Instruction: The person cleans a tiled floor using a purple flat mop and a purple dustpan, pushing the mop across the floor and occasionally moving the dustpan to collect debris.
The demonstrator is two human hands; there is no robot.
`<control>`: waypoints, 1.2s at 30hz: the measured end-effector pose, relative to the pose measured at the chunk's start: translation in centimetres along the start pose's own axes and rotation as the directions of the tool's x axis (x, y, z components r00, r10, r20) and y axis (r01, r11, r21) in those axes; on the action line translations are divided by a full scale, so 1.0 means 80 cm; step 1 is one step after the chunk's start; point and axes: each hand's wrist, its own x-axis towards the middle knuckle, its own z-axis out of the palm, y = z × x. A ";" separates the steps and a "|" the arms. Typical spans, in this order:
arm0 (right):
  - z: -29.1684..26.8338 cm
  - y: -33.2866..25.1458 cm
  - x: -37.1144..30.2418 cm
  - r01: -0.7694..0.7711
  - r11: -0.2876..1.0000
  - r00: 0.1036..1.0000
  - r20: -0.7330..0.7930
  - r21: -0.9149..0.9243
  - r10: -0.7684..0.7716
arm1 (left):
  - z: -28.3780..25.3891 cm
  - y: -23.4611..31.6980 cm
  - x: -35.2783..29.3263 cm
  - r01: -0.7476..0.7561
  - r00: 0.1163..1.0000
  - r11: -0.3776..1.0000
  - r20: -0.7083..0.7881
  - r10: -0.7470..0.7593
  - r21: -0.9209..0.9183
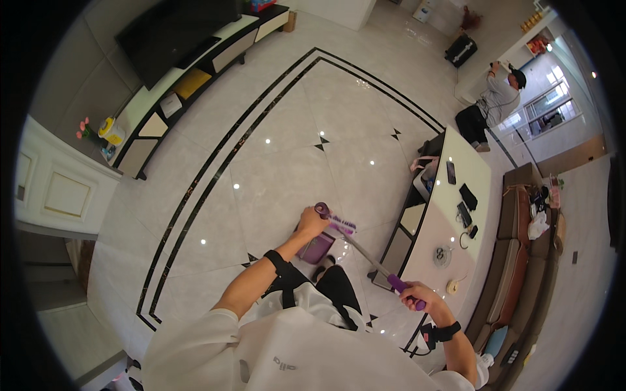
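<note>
My left hand [313, 221] is closed around the upright handle of a purple dustpan [317, 249], whose round purple end shows above my fist. The pan hangs just in front of my legs; I cannot tell whether it touches the floor. My right hand [417, 297], beside the coffee table, grips the purple end of a broom [367, 256]. Its grey stick slants up and left to a purple head [342, 225] with pale and purple bristles. That head is raised next to my left hand and above the dustpan's edge. Both wrists wear black bands.
A coffee table [450, 221] with phones, cables and a glass ashtray [443, 255] stands close on my right, a brown sofa [515, 260] beyond it. A low TV cabinet [153, 127] lines the left wall. Far right, a person [495, 101] sits near a black suitcase [461, 50].
</note>
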 end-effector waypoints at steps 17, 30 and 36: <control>-0.162 -0.538 0.446 0.417 0.883 0.908 0.070 -0.216 -0.412 | -0.038 0.013 0.448 0.082 0.996 0.993 0.029 -0.080 -0.089; -0.052 -0.487 0.409 0.166 0.943 0.984 -0.017 -0.287 -0.179 | -0.072 0.021 0.530 0.039 0.980 0.999 0.192 -0.042 0.019; -0.047 -0.547 0.322 -0.218 0.966 0.912 0.381 0.142 0.150 | -0.090 0.072 0.570 -0.051 0.968 0.996 0.248 0.033 0.069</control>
